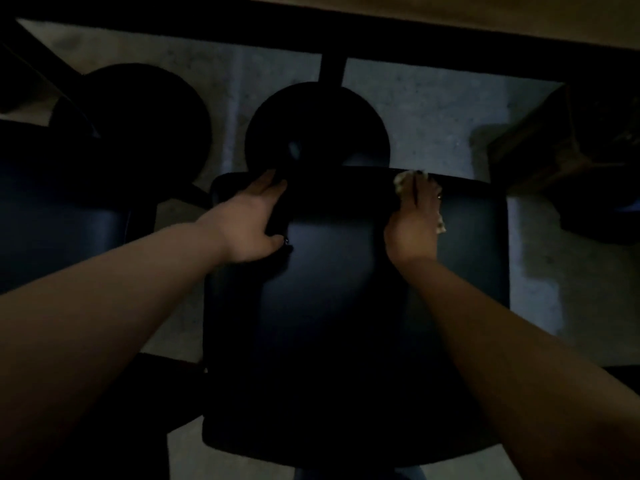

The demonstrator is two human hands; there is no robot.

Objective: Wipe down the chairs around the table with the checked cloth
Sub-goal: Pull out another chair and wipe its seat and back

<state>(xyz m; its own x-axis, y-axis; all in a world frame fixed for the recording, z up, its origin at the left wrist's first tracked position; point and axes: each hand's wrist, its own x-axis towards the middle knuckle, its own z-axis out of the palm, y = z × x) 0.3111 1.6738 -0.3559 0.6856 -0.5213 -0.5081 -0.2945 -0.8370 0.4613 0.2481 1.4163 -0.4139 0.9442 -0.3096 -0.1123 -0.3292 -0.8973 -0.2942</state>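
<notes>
Dim floor (415, 109); cloth (401, 183) under right hand (414, 223)

Two hands in shot, the left hand (254, 220) and the right hand (414, 220); one checked cloth (401, 183); two dark chairs, one chair (346, 306) in the middle, another chair (52, 209) at the left edge; two round black bases (317, 129) (138, 112) on the floor; one table (450, 15) along the top.
</notes>
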